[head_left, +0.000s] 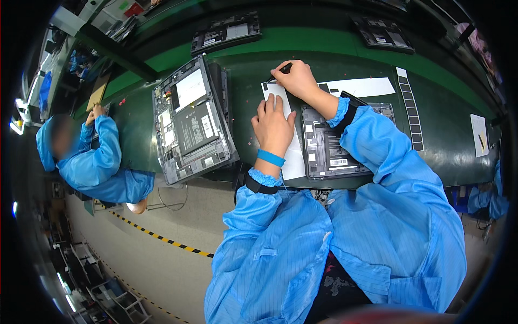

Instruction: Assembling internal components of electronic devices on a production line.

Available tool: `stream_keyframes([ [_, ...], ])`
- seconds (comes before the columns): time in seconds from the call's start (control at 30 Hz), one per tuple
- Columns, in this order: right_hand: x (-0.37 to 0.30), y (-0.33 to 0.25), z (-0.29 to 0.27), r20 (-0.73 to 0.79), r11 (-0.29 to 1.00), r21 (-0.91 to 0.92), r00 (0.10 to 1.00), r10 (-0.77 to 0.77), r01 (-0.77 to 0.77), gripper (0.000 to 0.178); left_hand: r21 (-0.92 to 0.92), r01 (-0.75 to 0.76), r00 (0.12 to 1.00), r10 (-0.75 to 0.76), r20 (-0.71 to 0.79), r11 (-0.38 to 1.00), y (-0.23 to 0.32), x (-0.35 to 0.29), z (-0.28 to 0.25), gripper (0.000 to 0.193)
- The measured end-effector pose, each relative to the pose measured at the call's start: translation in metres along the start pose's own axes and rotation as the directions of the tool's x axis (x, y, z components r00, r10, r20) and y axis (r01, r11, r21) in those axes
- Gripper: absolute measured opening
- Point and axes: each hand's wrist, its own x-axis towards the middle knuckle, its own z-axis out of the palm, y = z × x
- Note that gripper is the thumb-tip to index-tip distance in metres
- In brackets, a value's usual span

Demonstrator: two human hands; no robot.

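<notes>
Left hand [273,127] spread flat on white sheet [294,156]; right hand [295,79] pinching black tool [284,68] at sheet's top

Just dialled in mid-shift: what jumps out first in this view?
The person's own hands at centre: the left hand lies flat on a white sheet, and the right hand pinches a thin black tool at its top edge. Opened tablets lie on the green bench; a co-worker in blue works far left.
</notes>
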Motion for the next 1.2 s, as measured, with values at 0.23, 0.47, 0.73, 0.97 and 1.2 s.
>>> stream_keyframes([
  [0.23, -0.003, -0.002, -0.002, 0.044, 0.998, 0.048, 0.999, 0.027, -0.029, 0.021, 0.001, 0.0, 1.0, 0.0, 0.008, 1.0, 0.001, -0.001, -0.001, 0.055],
  [0.47, -0.013, -0.015, -0.043, 0.037, 0.801, 0.597, 0.999, 0.03, -0.046, 0.015, -0.04, 0.012, 0.999, -0.01, 0.054, 0.999, 0.002, 0.0, -0.001, 0.054],
  [0.73, -0.127, 0.023, -0.22, -0.113, 0.894, 0.402, 0.958, 0.262, -0.197, 0.025, -0.521, -0.272, 0.953, 0.301, -0.03, 0.809, 0.064, -0.017, -0.041, 0.028],
  [0.97, -0.156, 0.067, -0.237, -0.078, 0.792, 0.525, 0.909, 0.41, -0.312, 0.023, -0.702, -0.253, 0.814, 0.539, 0.217, 0.666, 0.151, -0.026, -0.016, 0.046],
  [1.2, -0.15, 0.08, -0.244, -0.044, 0.779, 0.565, 0.934, 0.355, -0.27, 0.021, -0.693, -0.362, 0.728, 0.653, 0.208, 0.624, 0.163, -0.027, -0.008, 0.041],
])
